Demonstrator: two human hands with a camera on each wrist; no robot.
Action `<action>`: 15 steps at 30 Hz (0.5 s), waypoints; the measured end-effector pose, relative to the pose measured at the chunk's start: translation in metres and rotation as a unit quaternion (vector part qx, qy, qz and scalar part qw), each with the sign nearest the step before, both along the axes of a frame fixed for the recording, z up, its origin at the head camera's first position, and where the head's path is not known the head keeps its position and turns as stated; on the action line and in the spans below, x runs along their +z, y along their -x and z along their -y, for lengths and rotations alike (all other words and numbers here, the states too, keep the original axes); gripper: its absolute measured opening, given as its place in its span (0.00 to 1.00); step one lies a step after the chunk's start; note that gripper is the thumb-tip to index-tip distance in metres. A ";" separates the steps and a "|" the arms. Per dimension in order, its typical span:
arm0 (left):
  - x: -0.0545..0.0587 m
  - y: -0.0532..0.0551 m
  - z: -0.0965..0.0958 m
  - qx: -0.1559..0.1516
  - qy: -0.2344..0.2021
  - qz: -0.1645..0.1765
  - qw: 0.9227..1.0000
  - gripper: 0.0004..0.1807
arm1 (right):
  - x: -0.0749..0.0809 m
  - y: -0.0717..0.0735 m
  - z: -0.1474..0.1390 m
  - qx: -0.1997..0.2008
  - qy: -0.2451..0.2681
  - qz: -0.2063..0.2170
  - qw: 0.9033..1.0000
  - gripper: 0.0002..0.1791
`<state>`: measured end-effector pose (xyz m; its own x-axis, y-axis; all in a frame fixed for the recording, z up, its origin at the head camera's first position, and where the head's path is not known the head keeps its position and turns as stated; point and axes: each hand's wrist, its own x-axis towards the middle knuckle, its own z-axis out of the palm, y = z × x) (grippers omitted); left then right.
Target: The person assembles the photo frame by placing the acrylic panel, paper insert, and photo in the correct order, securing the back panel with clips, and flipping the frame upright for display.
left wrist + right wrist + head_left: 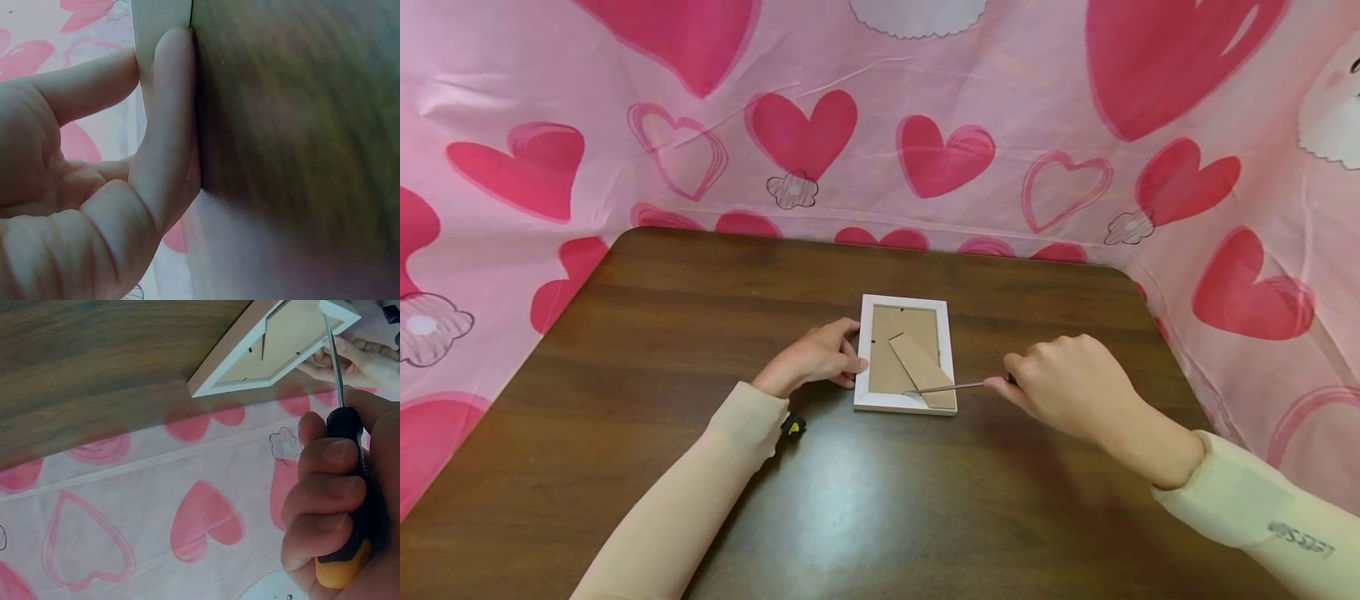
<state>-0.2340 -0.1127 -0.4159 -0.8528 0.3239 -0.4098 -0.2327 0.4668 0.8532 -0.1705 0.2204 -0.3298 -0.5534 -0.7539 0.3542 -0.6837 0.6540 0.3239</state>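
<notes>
A white picture frame (907,403) lies face down on the table, its brown backing board (891,321) and slanted easel leg (917,362) facing up. My left hand (816,358) holds its left edge: the thumb touches the rim, and in the left wrist view bent fingers (175,81) lie along the side. In my right hand (1067,383) I grip a screwdriver, whose black and yellow handle (347,547) shows in the right wrist view. Its metal shaft (958,386) crosses the easel leg, and the tip is at the backing's lower edge; exact contact is too small to tell.
A small black object with a yellow mark (793,427) is beside my left cuff. The dark wooden table (730,275) extends around the frame. Pink heart-patterned cloth (872,200) hangs behind and along both sides.
</notes>
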 end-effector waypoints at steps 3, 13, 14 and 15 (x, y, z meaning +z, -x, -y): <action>-0.001 0.000 0.001 -0.012 0.003 -0.008 1.000 0.42 | -0.001 -0.002 -0.001 -0.012 -0.004 0.012 1.000 0.30; -0.001 0.001 -0.002 -0.023 0.020 -0.027 0.999 0.46 | -0.009 -0.012 -0.003 -0.064 -0.039 0.081 0.994 0.27; -0.002 0.001 -0.002 -0.023 0.021 -0.027 0.999 0.46 | -0.011 -0.013 -0.003 -0.073 -0.039 0.090 0.993 0.27; -0.002 0.002 -0.002 -0.023 0.023 -0.028 0.999 0.46 | -0.013 -0.013 -0.004 -0.080 -0.039 0.097 0.991 0.26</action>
